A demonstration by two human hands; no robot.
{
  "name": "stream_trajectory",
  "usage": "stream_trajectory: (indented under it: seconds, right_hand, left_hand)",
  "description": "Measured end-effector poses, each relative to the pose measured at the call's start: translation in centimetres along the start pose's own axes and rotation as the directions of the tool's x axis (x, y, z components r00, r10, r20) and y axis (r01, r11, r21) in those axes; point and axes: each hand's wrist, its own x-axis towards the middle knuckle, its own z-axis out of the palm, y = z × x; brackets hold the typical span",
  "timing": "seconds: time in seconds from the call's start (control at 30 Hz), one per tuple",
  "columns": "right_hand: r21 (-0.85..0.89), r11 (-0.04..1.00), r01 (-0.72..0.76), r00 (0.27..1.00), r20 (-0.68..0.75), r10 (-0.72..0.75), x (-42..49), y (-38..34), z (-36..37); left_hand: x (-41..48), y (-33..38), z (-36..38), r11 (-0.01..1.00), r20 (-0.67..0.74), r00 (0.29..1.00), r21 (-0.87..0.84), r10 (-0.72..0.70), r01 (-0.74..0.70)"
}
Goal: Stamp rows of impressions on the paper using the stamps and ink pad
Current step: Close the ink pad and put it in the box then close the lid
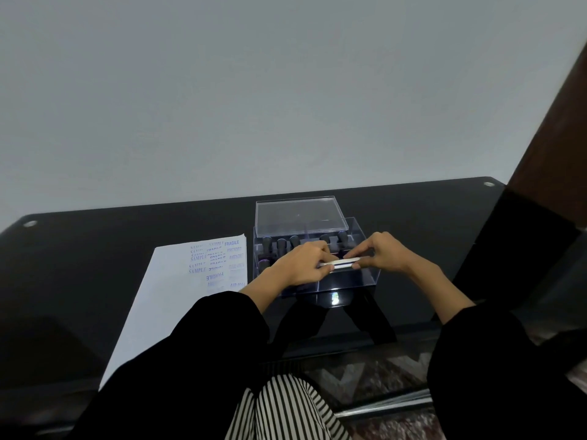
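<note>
Blue-inked rows are already filling the paper (178, 281) left of the clear case (365, 249). Over it, we are pinching a flat white ink pad (339, 262) between left hand (301, 265) and right hand (384, 252); stamps (281, 244) are standing inside, with space remaining.

Plain grey wall (286, 90) at twelve o'clock; black glass table (95, 249) below; patterned floor (374, 379) at five o'clock.

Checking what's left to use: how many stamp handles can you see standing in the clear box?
5 dark round-topped stamp handles in the clear acrylic box's back row: three left, two right. The hands may hide more.
</note>
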Motion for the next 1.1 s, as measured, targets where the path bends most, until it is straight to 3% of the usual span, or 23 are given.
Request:
stream_trajectory:
  seconds: [0.27, 0.8, 1.1]
  right_hand:
    - [0.111, 0.994, 0.021, 0.999, -0.046, -0.016, -0.5, 0.0, 0.3]
    - [0.068, 0.998, -0.010, 0.998, -0.057, 0.014, 0.1, 0.4, 0.8]
    - [-0.021, 0.999, -0.031, 0.999, -0.023, 0.031, 0.5, 0.2, 1.9]
  left_hand:
    - [-0.9, 0.0, 0.5, 0.996, -0.100, 0.995, -0.083, -0.019, 0.011]
    - [-1.8, -0.2, 1.8, 0.998, -0.181, 0.982, -0.025, 0.050, -0.055]
    - [-2.1, -0.4, 2.4, 0.980, -0.204, 0.967, 0.157, 0.150, -0.118]
